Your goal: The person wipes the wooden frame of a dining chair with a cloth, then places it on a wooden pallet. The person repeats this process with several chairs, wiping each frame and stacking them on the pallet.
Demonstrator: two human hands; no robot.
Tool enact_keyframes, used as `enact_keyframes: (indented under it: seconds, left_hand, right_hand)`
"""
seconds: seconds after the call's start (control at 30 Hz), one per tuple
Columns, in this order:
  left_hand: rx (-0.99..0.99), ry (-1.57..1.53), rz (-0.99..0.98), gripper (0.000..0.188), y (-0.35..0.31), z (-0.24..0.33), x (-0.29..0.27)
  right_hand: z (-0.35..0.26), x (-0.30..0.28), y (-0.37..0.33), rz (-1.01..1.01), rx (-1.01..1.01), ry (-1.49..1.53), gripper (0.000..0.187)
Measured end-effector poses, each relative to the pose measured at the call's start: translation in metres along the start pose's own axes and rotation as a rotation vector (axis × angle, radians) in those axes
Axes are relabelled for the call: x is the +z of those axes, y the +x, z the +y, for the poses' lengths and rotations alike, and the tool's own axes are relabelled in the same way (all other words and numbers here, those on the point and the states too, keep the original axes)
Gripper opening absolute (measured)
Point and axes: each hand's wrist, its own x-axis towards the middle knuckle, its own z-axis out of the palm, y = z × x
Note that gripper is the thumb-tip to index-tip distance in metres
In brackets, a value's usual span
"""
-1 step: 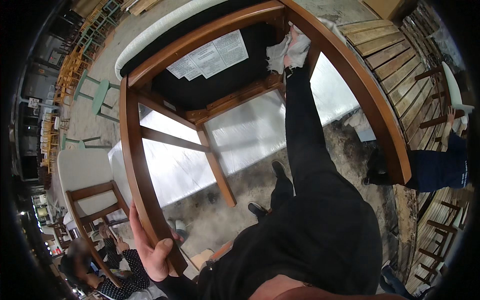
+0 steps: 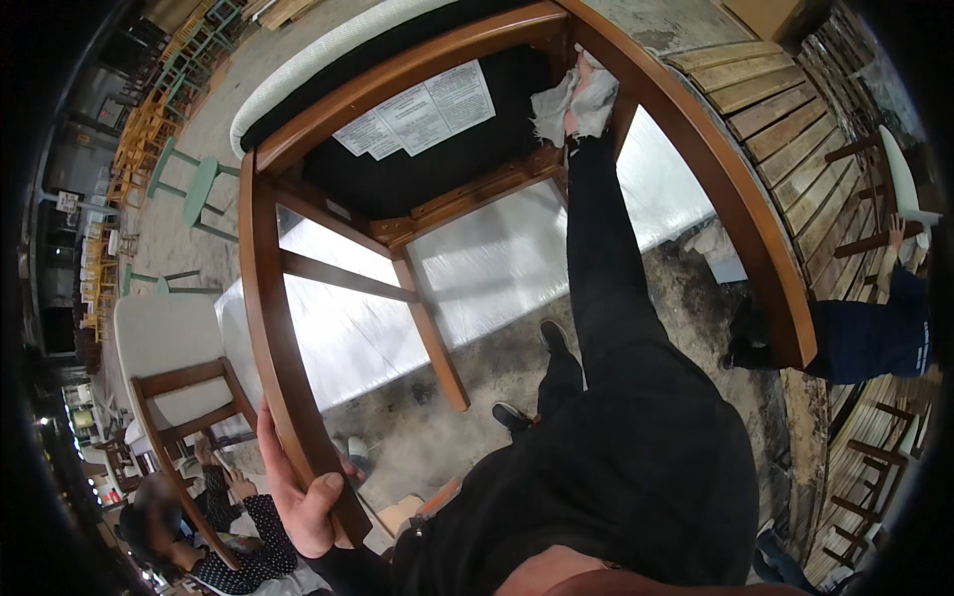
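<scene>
A brown wooden chair [image 2: 350, 117] lies tipped before me, its dark seat underside facing me and its pale padding at the far side. White printed labels [image 2: 422, 111] are stuck to that underside. My left hand [image 2: 308, 502] is closed round the end of the near left leg [image 2: 268, 328], thumb on top. At the far right corner, my outstretched right hand [image 2: 574, 99] presses a greyish white rag [image 2: 594, 104] against the wood where leg and seat frame meet. The rag covers most of its fingers.
Below the chair is a surface covered in shiny translucent sheeting [image 2: 487, 268]. A slatted wooden pallet [image 2: 765, 109] lies on the right. One person [image 2: 248, 526] sits lower left by another chair [image 2: 164, 338]; a second [image 2: 879, 333] handles a chair at right. Green stools [image 2: 204, 189] stand farther left.
The seated person's hands at the lower left have shifted slightly. My own hands, the rag and the chair look almost the same.
</scene>
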Motion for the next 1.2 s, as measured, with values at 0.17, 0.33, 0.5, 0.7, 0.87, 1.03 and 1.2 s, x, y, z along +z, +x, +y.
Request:
enact_keyframes:
  seconds: [0.17, 0.33, 0.5, 0.7, 0.87, 1.03, 1.2]
  left_hand:
    - [-0.002, 0.002, 0.022, 0.109, 0.002, -0.003, 0.001]
    - [0.006, 0.017, 0.048, 0.110, 0.007, -0.006, 0.002]
    - [0.030, -0.013, 0.021, 0.110, 0.008, -0.006, 0.003]
    - [0.012, -0.007, -0.003, 0.110, 0.009, -0.005, -0.001]
    - [-0.004, 0.003, -0.033, 0.109, 0.016, -0.006, -0.008]
    - [-0.027, -0.011, -0.043, 0.107, 0.015, -0.004, -0.009]
    - [-0.014, -0.021, -0.068, 0.106, 0.011, 0.000, -0.007]
  right_hand:
    - [0.053, 0.005, -0.023, 0.195, 0.285, 0.631, 0.035]
    - [0.112, -0.018, -0.127, 0.287, 0.141, -0.977, 0.041]
    - [0.089, -0.040, -0.200, -0.320, 0.382, -1.103, 0.032]
    - [-0.006, 0.162, -0.239, -0.274, 0.318, 0.227, 0.037]
    - [-0.049, 0.299, -0.256, -0.212, 0.017, 0.150, 0.043]
    - [-0.045, 0.229, -0.266, -0.395, 0.387, 0.014, 0.026]
    - [-0.062, 0.228, -0.220, -0.539, 0.324, -0.199, 0.023]
